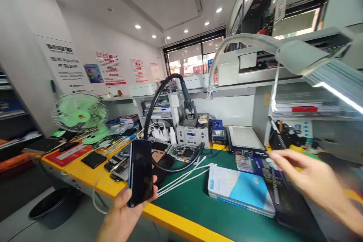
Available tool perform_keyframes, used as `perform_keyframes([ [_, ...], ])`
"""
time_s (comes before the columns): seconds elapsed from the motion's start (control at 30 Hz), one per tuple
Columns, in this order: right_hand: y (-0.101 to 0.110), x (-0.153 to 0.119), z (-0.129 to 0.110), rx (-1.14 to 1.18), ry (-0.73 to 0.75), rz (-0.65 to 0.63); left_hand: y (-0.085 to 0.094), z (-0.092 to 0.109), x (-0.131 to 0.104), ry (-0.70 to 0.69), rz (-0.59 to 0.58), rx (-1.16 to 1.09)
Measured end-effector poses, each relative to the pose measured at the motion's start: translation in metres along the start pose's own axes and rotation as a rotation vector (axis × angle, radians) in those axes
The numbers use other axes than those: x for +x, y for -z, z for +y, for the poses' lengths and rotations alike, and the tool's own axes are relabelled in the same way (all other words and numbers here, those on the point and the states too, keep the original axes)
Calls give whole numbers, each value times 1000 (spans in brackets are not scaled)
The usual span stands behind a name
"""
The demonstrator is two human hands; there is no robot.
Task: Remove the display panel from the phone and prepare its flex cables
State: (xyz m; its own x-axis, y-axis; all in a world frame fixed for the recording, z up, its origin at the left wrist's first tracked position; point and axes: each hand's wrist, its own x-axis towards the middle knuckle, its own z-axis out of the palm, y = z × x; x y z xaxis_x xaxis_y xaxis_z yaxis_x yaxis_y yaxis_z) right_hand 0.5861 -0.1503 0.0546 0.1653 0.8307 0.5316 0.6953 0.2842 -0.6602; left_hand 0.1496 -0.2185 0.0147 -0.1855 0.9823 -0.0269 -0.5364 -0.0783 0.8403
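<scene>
While the left hand (124, 206) grips a dark phone (140, 172) upright by its lower end — screen black, held over the yellow bench edge (172, 223) — the right hand (309, 181) hovers loose and unclenched, holding nothing, above a dark case (286, 200) on the green mat (195, 196). White cables (187, 174) run beside the phone, and a blue-white box (238, 189) lies between the hands.

The room is bright and evenly lit from recessed ceiling spots (137, 27) and daylight through the far windows (195, 59). My desk lamp (337, 73) glares white at the right edge. My right hand (309, 181) smears with motion blur; wide-angle distortion bends the edges. Shadows on the tabletop (198, 200) stay soft.
</scene>
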Motion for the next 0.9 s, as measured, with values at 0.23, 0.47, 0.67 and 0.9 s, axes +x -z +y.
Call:
perform_keyframes([
  [0.23,-55,-17,-41,574,-220,-469,-120,-81,31,133,-477,67],
  [0.47,-75,-1,-18,806,-360,-426,-177,-122,85,71,-728,201],
  [0.67,-83,-1,3,969,-365,-402,-182,-147,100,22,-850,277],
  [0.9,-79,-10,7,1032,-386,-376,-178,-150,90,70,-826,178],
])
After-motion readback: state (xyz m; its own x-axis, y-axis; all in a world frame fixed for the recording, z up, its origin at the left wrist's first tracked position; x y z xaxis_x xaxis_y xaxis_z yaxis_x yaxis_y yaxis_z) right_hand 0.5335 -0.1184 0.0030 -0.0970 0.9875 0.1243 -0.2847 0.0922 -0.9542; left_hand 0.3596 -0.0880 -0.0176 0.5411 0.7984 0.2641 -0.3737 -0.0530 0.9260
